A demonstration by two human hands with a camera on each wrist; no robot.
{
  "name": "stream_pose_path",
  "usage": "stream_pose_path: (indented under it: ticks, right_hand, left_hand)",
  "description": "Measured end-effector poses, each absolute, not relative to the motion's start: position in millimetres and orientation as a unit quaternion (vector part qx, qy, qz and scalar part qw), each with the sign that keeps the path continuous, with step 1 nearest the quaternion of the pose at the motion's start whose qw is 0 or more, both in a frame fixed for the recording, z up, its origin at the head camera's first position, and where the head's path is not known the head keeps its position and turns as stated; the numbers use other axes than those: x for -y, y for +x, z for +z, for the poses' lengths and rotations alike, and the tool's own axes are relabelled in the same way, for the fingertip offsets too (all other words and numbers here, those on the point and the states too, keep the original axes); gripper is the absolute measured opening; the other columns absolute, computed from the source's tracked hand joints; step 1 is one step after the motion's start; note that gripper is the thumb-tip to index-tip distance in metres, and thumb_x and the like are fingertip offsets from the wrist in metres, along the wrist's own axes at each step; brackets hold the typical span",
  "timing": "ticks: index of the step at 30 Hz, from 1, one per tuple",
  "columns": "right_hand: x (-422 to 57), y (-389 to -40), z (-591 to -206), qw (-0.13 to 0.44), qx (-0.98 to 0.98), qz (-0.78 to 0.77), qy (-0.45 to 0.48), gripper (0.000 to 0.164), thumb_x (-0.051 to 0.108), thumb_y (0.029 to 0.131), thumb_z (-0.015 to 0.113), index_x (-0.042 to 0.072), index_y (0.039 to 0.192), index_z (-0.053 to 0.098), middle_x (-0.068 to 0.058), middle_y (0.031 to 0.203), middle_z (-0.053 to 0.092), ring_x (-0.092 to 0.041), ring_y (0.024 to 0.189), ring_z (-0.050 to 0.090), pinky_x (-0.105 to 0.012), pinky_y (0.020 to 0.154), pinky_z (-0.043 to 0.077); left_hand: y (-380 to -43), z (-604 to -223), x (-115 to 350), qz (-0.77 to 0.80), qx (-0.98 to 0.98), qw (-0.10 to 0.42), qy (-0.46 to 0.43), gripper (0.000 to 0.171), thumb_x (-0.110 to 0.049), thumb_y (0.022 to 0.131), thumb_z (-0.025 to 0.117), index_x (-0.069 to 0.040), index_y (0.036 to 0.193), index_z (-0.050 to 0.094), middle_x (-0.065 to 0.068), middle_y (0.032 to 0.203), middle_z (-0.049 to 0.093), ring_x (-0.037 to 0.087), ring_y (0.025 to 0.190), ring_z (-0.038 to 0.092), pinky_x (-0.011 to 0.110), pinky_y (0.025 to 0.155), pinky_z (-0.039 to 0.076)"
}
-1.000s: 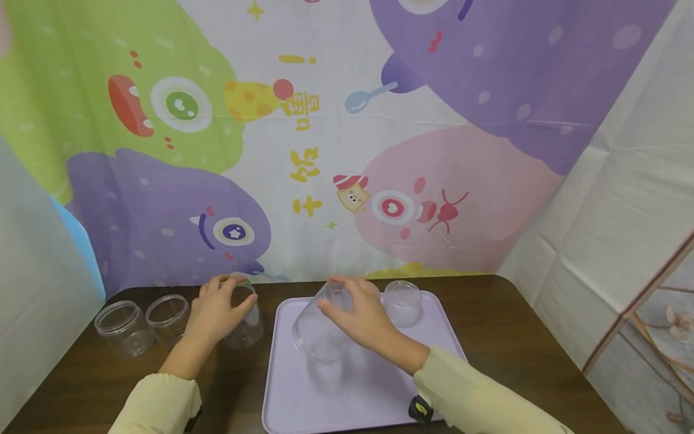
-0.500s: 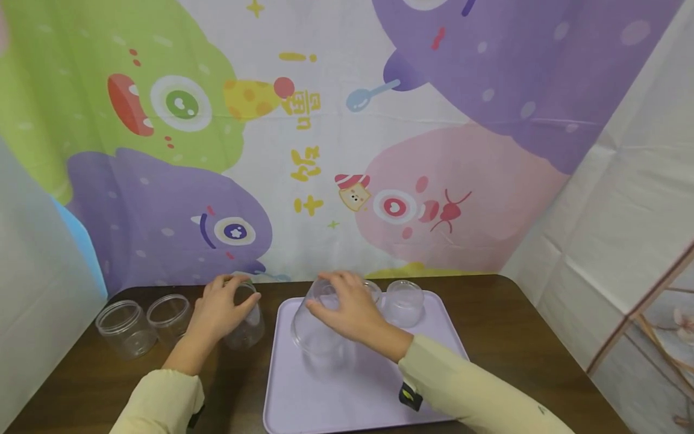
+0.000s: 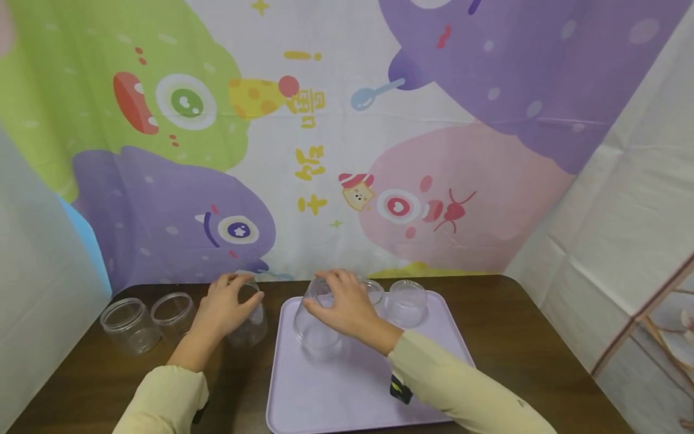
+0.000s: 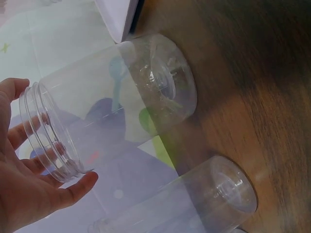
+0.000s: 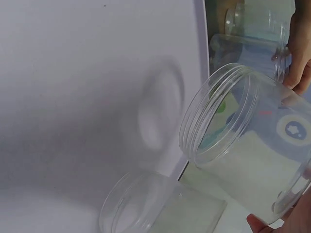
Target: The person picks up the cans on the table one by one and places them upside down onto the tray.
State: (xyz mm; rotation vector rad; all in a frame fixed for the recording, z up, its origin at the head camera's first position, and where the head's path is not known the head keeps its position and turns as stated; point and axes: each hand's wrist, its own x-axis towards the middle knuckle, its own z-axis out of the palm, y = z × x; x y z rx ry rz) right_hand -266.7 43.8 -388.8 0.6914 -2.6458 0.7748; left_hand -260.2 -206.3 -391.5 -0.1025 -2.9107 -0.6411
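Note:
On the table's left side, my left hand (image 3: 223,310) grips the rim of a clear plastic jar (image 3: 250,330) standing on the wood. In the left wrist view, thumb and fingers lie around the threaded neck of this jar (image 4: 97,102). My right hand (image 3: 347,304) holds another clear jar (image 3: 317,331) upside down by its base, over the lilac tray (image 3: 347,404). In the right wrist view, the threaded mouth of that jar (image 5: 218,116) faces the tray, tilted and apart from its shadow there.
Two more clear jars (image 3: 130,328) (image 3: 175,316) stand at the table's left. On the tray's back right are further clear jars (image 3: 408,306) (image 3: 375,292), mouth down as far as visible. A cartoon-printed cloth (image 3: 314,241) hangs behind the table.
My right hand has moved a little left and back with its jar, which is more upright now. A jar behind that hand has come into sight. My left hand keeps its grip.

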Motion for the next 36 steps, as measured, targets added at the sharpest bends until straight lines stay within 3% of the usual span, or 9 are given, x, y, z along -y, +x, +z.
stream_pose_path:
  ticks: [36]
  right_hand:
    - [-25,-289,-409,0.108,0.946,0.2,0.231,0.06,0.059,0.082,0.054,0.022,0.129,0.053,-0.007,0.127,0.052,-0.025,0.118,0.047,-0.05,0.09,0.041]
  left_hand:
    - [-264,-387,205,-0.214,0.974,0.062,-0.028,0.052,-0.038,0.09,0.056,-0.007,0.132,0.05,0.031,0.134,0.039,0.051,0.124,0.035,0.064,0.095,0.037]
